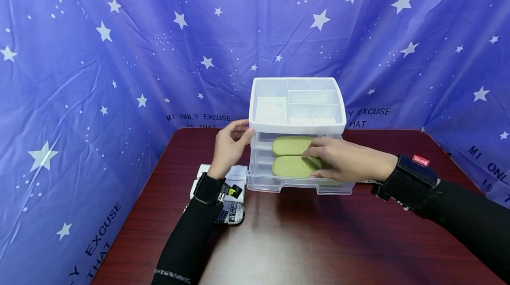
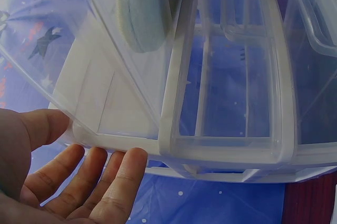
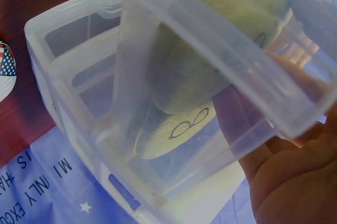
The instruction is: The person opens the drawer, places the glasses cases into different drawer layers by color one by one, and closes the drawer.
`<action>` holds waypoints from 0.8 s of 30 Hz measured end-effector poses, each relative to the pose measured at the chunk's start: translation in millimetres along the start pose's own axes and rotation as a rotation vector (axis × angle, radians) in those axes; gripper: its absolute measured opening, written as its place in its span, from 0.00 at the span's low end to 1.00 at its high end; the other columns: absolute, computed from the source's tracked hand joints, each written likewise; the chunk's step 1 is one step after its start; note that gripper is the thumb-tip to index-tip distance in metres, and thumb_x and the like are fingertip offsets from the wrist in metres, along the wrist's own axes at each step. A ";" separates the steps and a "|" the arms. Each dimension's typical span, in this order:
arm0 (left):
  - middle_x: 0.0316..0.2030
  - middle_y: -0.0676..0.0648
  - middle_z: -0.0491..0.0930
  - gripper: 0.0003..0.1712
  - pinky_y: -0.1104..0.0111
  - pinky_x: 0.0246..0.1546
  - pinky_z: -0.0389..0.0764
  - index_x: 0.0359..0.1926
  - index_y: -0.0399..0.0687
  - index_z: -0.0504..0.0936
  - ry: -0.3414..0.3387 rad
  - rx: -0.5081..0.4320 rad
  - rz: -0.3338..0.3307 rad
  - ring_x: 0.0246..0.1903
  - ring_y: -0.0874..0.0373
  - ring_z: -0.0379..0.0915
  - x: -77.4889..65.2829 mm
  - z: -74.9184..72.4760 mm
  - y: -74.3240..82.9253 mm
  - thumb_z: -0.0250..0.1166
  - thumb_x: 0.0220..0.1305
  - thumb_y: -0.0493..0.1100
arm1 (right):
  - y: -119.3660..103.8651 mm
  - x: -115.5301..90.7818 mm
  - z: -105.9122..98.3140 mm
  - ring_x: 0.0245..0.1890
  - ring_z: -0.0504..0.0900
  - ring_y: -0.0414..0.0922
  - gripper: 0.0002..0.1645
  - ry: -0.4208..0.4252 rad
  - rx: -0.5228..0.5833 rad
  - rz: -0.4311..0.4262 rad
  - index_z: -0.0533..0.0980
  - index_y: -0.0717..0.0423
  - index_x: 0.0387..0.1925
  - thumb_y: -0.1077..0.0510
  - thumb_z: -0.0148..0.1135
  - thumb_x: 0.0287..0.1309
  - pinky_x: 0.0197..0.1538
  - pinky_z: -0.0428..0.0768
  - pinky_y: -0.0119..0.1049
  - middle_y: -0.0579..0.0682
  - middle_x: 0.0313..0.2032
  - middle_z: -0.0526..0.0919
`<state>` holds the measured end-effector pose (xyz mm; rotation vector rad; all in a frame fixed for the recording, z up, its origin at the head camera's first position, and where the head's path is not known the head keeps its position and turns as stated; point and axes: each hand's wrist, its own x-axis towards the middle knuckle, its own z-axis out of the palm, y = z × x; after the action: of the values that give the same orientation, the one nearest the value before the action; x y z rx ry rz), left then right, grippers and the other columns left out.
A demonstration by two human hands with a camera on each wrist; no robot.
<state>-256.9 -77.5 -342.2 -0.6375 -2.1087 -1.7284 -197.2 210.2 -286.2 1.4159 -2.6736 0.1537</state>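
Observation:
A clear plastic drawer [image 1: 263, 183] is pulled out from a white-framed drawer unit [image 1: 296, 126]. Two green glasses cases [image 1: 292, 167] lie side by side in it; in the right wrist view one glasses case [image 3: 187, 129] shows a printed pair of spectacles. My right hand [image 1: 338, 156] reaches into the drawer, fingers over the front case and thumb at its near side, gripping it. At the unit's left side, my left hand [image 1: 231, 145] touches the frame with fairly straight fingers, which lie along the frame edge in the left wrist view.
The unit's top tray [image 1: 316, 97] is divided into several compartments. Left of the unit, beside my left wrist, lie white items [image 1: 239, 173] and a newspaper-print pouch [image 1: 233, 213] on the dark red table [image 1: 303, 245]. A blue starry curtain [image 1: 255, 32] hangs behind.

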 end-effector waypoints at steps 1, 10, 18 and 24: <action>0.42 0.36 0.81 0.18 0.67 0.38 0.84 0.56 0.32 0.77 0.000 -0.002 0.000 0.41 0.46 0.80 0.1 0.1 0.0 0.63 0.66 0.35 | 0.2 -0.1 -0.1 0.35 0.67 0.38 0.23 0.002 0.001 -0.001 0.78 0.57 0.48 0.49 0.71 0.56 0.34 0.70 0.30 0.45 0.38 0.73; 0.41 0.36 0.81 0.18 0.67 0.38 0.84 0.55 0.32 0.77 0.003 0.000 0.001 0.40 0.46 0.80 0.3 0.6 0.8 0.64 0.66 0.35 | 2.0 -0.4 0.7 0.34 0.66 0.38 0.22 0.013 -0.002 -0.015 0.78 0.57 0.48 0.49 0.71 0.56 0.33 0.70 0.30 0.44 0.36 0.72; 0.41 0.36 0.81 0.19 0.67 0.38 0.84 0.56 0.32 0.77 0.008 0.018 0.000 0.41 0.47 0.79 0.3 -0.5 0.8 0.64 0.67 0.36 | 1.3 -1.3 0.6 0.34 0.66 0.37 0.22 0.022 -0.011 -0.001 0.79 0.56 0.48 0.48 0.70 0.56 0.33 0.69 0.30 0.44 0.37 0.72; 0.41 0.36 0.81 0.18 0.66 0.38 0.84 0.56 0.33 0.78 0.015 0.023 0.000 0.41 0.46 0.80 -0.5 -0.2 1.9 0.64 0.66 0.36 | 1.3 -3.1 1.3 0.35 0.67 0.37 0.23 0.021 -0.010 0.021 0.79 0.54 0.48 0.46 0.70 0.56 0.34 0.69 0.29 0.43 0.40 0.74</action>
<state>-255.5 -77.5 -340.9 -0.6163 -2.1153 -1.7017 -196.7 213.3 -288.1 1.3762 -2.6691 0.1557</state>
